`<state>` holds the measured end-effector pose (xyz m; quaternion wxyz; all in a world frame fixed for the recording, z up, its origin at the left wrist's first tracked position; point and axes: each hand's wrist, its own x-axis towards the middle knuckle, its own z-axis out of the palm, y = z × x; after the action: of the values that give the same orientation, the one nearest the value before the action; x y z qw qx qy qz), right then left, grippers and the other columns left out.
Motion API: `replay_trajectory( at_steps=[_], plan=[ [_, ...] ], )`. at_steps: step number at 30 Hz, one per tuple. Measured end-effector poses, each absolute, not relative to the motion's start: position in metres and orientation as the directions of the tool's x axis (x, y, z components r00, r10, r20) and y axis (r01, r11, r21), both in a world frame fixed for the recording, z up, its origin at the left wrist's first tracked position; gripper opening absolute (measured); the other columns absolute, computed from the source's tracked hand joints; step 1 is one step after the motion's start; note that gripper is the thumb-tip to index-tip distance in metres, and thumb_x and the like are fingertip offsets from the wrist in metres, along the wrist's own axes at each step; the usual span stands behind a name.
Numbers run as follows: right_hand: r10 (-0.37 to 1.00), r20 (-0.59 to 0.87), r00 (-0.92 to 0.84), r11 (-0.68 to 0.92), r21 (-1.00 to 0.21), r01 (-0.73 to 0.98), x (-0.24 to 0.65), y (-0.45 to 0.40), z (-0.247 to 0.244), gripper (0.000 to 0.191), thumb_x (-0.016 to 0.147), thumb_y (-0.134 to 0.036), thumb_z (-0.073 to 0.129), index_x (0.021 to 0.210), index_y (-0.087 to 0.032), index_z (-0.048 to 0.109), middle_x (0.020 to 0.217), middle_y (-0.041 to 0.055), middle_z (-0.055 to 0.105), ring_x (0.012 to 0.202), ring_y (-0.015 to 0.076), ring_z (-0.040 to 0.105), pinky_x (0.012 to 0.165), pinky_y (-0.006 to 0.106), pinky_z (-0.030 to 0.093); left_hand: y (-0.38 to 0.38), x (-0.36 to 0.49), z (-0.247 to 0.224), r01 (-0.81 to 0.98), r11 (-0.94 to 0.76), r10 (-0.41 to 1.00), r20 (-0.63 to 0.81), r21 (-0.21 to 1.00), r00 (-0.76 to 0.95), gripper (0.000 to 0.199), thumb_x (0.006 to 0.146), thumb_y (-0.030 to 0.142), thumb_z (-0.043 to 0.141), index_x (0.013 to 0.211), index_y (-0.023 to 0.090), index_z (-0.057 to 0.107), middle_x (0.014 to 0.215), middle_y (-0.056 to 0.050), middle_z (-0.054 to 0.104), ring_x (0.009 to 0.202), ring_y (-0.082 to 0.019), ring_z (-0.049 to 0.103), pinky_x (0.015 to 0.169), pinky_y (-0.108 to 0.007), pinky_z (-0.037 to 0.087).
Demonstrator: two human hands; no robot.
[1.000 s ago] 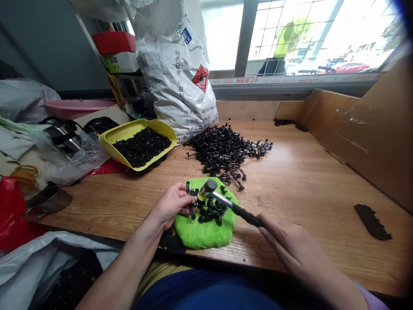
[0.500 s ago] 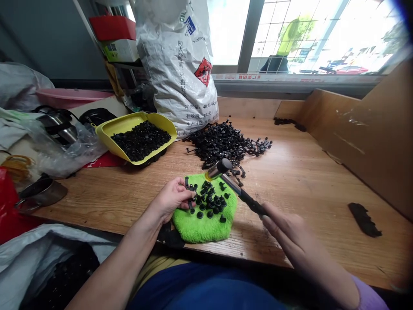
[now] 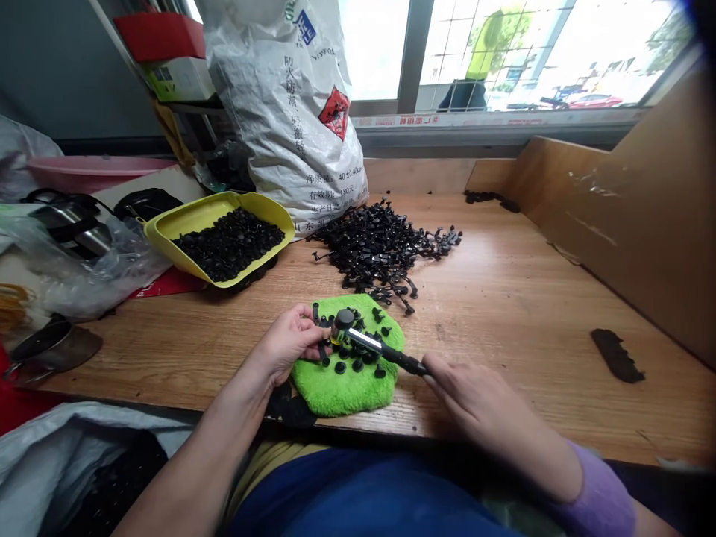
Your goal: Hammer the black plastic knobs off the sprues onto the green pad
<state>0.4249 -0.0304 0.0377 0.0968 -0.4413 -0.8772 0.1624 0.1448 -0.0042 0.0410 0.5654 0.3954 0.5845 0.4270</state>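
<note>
My left hand point(image 3: 291, 339) rests at the left edge of a fuzzy green pad point(image 3: 341, 399), pinching a small black plastic piece point(image 3: 324, 358) with rounded ends. In my right hand point(image 3: 470, 391) is a small mallet point(image 3: 366, 343), gripped by its black handle. Its head is down beside my left fingertips, over the black piece; whether it touches is hidden. Several loose black plugs point(image 3: 340, 368) with round heads lie on the pad, some covered by the mallet.
Behind the pad is a heap of black plastic parts point(image 3: 374, 246). A yellow scoop point(image 3: 224, 283) full of black pieces stands left, before a white sack point(image 3: 291, 127). A metal cup point(image 3: 56, 347) sits far left, a black strip point(image 3: 618, 356) at right.
My right hand has swung the mallet down and left, onto the spot by my left fingers. The left hand keeps its pinch. The whole view has shifted slightly.
</note>
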Motion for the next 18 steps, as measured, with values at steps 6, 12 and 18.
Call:
replay_trajectory(
  at_steps=[6,12,18],
  plan=[
    [0.815,0.076,-0.575,0.553,-0.399,0.731,0.418,-0.029,0.042,0.018,0.094,-0.028,0.028,0.080,-0.022,0.038,0.060,-0.0014,0.047,0.050,0.0151,0.044,0.049,0.026,0.026,0.000,0.144,0.038,-0.022,0.316,0.948,-0.316,0.949,-0.044,0.033,0.063,0.018,0.070,0.079,0.017,0.042,0.061,0.004,0.055,0.049,-0.014,0.061,0.043,-0.019,0.047],
    [0.854,0.103,-0.510,0.474,-0.560,0.680,0.434,-0.034,0.040,0.020,0.094,-0.031,0.029,0.087,-0.022,0.045,0.066,0.0002,0.051,0.057,0.0167,0.049,0.053,0.026,0.032,-0.018,0.135,0.039,-0.079,0.279,0.955,-0.285,0.957,-0.077,0.033,0.067,0.018,0.069,0.088,0.015,0.044,0.070,0.000,0.060,0.053,-0.011,0.060,0.046,-0.015,0.045],
    [0.907,0.064,-0.417,0.320,-0.749,0.580,0.462,-0.050,0.041,0.024,0.093,-0.035,0.030,0.086,-0.022,0.049,0.070,0.0015,0.054,0.064,0.0179,0.052,0.055,0.027,0.035,-0.063,0.132,0.045,-0.178,0.339,0.941,-0.334,0.924,0.060,0.034,0.073,0.018,0.065,0.099,0.017,0.043,0.073,0.000,0.059,0.051,-0.006,0.056,0.048,-0.014,0.043]
  ],
)
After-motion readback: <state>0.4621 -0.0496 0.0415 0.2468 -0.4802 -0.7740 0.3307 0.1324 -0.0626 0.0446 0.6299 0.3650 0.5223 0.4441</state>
